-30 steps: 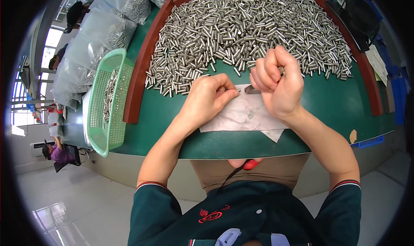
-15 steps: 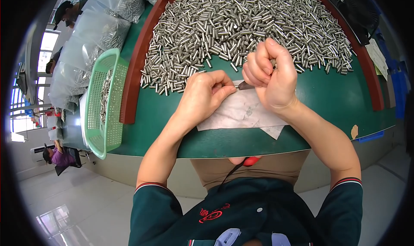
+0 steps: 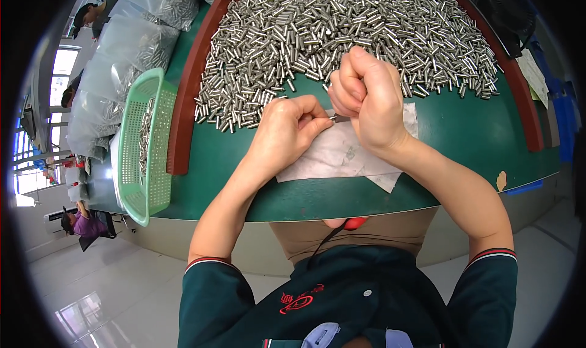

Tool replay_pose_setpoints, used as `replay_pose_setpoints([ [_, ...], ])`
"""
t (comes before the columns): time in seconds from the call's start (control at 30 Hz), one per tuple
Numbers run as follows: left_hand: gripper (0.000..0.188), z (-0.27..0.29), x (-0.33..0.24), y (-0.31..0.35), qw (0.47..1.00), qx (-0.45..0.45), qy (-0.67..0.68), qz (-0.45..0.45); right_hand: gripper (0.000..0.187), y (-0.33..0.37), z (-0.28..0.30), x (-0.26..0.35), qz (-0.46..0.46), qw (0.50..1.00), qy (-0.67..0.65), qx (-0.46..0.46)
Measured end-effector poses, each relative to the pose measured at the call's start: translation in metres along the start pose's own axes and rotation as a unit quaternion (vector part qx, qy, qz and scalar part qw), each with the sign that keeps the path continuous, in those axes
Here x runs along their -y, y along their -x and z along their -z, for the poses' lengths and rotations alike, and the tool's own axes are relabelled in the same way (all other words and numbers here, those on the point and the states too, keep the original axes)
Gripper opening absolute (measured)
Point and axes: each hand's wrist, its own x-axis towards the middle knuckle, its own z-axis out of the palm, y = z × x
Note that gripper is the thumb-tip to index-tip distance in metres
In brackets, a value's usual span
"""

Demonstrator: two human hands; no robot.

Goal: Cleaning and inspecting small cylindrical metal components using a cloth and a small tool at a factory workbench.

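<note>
My left hand (image 3: 285, 128) pinches a small metal pin (image 3: 332, 119) between thumb and fingertips, its end poking out to the right. My right hand (image 3: 373, 107) is closed in a fist around a dark, narrow tool (image 3: 342, 119). Only a short piece of that tool shows, its tip at or very near the pin; its exact kind is hidden by the fingers. Both hands are above a whitish, stained cloth (image 3: 329, 159) spread on the green tabletop (image 3: 464, 159). Behind them lies a wide heap of short steel pins (image 3: 348, 25).
Red-brown rails (image 3: 183, 140) border the heap on both sides. Left of them stands a light green mesh basket (image 3: 160, 192) with some pins inside. Clear plastic bags (image 3: 101, 86) of pins line the far left. A dark fan (image 3: 503, 9) is at the far right. Other people sit at left.
My right hand has shifted left, closer to my left hand, and less of the dark tool shows. The left hand keeps its pinch on the pin.
</note>
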Motion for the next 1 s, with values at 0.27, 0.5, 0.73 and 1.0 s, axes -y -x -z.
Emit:
replay_pose_setpoints([
  [0.27,0.011,-0.002,0.001,0.002,1.000,-0.006,-0.013,-0.012,0.037,-0.001,0.014,0.004,-0.032,0.995,-0.093,-0.012],
  [0.5,0.014,0.008,0.003,0.001,0.948,0.015,0.309,0.072,0.038,0.004,0.021,0.007,-0.039,0.995,-0.086,0.035],
  [0.73,0.016,0.019,0.014,-0.004,0.716,0.098,0.671,0.166,0.041,0.003,0.022,0.004,-0.053,0.992,-0.112,0.032],
  [1.0,0.035,0.028,0.014,-0.005,0.761,-0.005,0.626,0.172,0.041,0.000,0.022,0.005,-0.062,0.992,-0.105,0.024],
])
